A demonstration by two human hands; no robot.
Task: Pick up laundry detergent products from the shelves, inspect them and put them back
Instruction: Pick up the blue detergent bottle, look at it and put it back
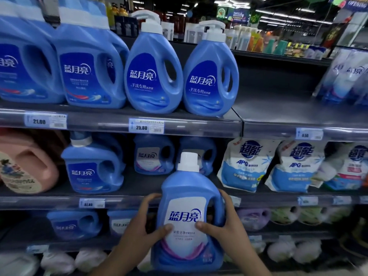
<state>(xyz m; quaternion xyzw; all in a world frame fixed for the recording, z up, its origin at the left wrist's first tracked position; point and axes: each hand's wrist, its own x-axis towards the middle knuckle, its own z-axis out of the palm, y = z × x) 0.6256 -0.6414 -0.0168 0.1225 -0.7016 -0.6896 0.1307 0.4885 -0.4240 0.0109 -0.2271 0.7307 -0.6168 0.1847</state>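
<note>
A blue detergent bottle (189, 188) with a white cap and a white front label is held upright in front of the middle shelf. My left hand (142, 226) grips its left side, thumb on the label. My right hand (225, 224) grips its right side by the handle, thumb on the label too. The label faces me. Behind it on the middle shelf (139, 184) stand two similar bottles (153, 154), with a gap in front of them.
The top shelf carries large blue jugs (87, 64) and two pump bottles (153, 66), with a bare stretch (278, 100) to the right. White refill pouches (245, 164) stand at the middle right, a pink jug (25, 162) at the left. Lower shelves hold more bottles and bags.
</note>
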